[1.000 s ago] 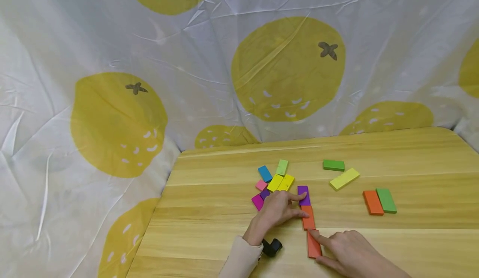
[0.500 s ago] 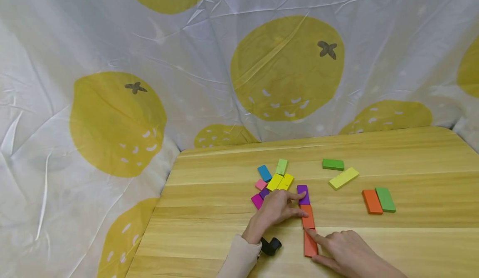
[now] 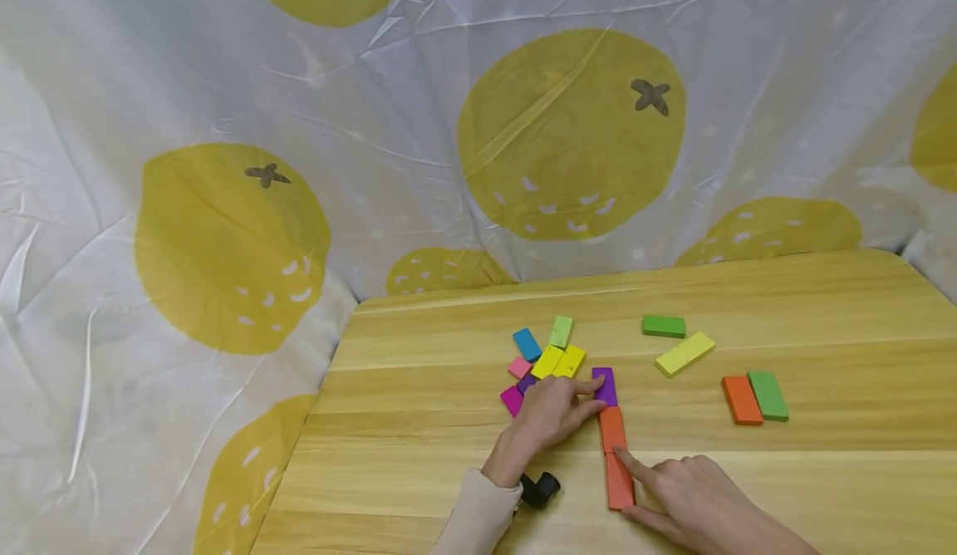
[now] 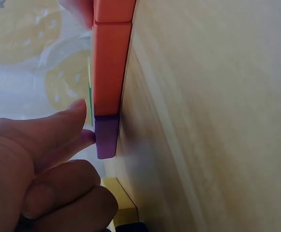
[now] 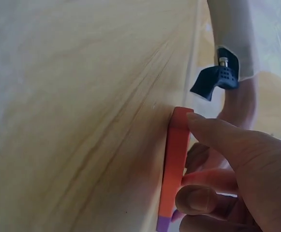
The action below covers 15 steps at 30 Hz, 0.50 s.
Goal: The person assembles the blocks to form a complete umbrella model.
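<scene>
A flat purple block (image 3: 605, 387) and two orange-red blocks lie end to end in a line on the wooden table. The far red block (image 3: 612, 429) meets the purple one; the near red block (image 3: 620, 482) continues toward the person. My left hand (image 3: 546, 418) touches the purple block's top with its index fingertip, the thumb tip close to its near left corner. In the left wrist view, that thumb (image 4: 72, 112) stands off the blocks. My right hand (image 3: 691, 497) holds the near red block between thumb at its near end and index finger at the joint between the reds.
Left of the line lie several blocks: blue (image 3: 527, 344), light green (image 3: 561, 331), yellow (image 3: 548, 361), pink (image 3: 519, 367) and magenta (image 3: 512, 400). To the right are a green block (image 3: 664, 326), a pale yellow one (image 3: 685, 354), and an orange-green pair (image 3: 743, 400).
The near red block has shifted left into line with the far red one, moved by the right hand. The left thumb has slid from the far red block up to the purple block.
</scene>
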Each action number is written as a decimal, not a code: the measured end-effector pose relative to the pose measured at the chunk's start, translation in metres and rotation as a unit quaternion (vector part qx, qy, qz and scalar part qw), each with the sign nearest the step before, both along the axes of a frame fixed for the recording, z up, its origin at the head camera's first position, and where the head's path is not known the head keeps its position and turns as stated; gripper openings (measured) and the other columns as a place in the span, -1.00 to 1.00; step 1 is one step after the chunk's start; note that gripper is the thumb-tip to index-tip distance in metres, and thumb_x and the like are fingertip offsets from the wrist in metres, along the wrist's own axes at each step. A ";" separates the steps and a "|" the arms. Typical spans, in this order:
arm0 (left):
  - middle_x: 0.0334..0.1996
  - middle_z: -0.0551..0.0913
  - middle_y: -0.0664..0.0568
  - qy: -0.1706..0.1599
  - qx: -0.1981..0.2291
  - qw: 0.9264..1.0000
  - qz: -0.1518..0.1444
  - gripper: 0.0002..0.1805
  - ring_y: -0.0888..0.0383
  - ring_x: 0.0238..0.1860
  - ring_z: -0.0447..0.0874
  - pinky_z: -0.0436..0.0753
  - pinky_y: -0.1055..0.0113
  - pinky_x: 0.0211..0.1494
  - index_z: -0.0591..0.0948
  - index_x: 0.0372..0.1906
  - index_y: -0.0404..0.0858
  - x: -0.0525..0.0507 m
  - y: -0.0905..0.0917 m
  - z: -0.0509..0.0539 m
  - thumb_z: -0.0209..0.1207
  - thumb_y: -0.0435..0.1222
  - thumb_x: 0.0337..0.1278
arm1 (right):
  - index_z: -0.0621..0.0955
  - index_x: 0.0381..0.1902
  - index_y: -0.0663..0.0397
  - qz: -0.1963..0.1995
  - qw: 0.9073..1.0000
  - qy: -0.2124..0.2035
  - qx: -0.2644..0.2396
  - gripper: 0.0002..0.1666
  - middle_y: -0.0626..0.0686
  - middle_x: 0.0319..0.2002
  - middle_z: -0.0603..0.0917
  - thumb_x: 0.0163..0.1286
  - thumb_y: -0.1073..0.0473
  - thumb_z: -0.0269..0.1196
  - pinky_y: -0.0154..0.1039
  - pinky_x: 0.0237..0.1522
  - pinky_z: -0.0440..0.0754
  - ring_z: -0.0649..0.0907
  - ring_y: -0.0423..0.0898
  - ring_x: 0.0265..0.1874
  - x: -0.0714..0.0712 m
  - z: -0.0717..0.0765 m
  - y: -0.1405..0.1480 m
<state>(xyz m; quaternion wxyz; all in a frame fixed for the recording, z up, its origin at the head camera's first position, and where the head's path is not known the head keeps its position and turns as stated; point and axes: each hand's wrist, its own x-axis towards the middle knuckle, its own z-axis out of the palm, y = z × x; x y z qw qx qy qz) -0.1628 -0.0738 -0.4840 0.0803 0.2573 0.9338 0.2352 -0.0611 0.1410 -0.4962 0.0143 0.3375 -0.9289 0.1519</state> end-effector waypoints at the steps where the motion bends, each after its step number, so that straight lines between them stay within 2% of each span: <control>1: -0.73 0.15 0.23 -0.004 -0.002 1.000 -0.001 -0.51 0.34 -0.74 0.14 0.11 0.52 -0.64 0.58 0.38 0.03 0.000 0.000 0.000 0.21 0.02 0.44 | 0.68 0.21 0.11 0.000 1.000 0.001 0.001 -0.31 -0.36 -0.68 0.10 0.43 -0.31 0.27 -0.44 -0.64 0.09 0.08 -0.41 -0.70 0.000 0.000 0.000; 7: -0.72 0.12 0.23 -0.012 -0.007 1.000 -0.003 -0.48 0.33 -0.74 0.08 0.08 0.52 -0.64 0.56 0.40 0.04 0.001 0.001 0.002 0.21 0.04 0.43 | 0.68 0.20 0.12 0.000 1.000 -0.004 0.002 -0.30 -0.36 -0.68 0.10 0.43 -0.32 0.26 -0.45 -0.63 0.12 0.08 -0.41 -0.70 0.000 0.000 -0.002; 12: -0.73 0.14 0.24 -0.014 -0.006 1.000 -0.007 -0.47 0.35 -0.73 0.09 0.10 0.53 -0.64 0.56 0.40 0.01 0.002 0.001 0.003 0.23 0.04 0.41 | 0.68 0.21 0.13 0.001 1.000 -0.020 0.006 -0.28 -0.36 -0.67 0.12 0.43 -0.34 0.25 -0.44 -0.62 0.14 0.10 -0.41 -0.70 -0.001 0.000 -0.002; 15: -0.72 0.16 0.24 -0.008 -0.010 1.000 -0.012 -0.45 0.37 -0.73 0.11 0.11 0.53 -0.63 0.56 0.40 0.00 0.003 0.002 0.003 0.23 0.05 0.41 | 0.68 0.20 0.13 0.002 1.000 -0.016 0.006 -0.28 -0.36 -0.68 0.14 0.43 -0.34 0.25 -0.44 -0.63 0.17 0.12 -0.41 -0.70 -0.001 0.000 -0.002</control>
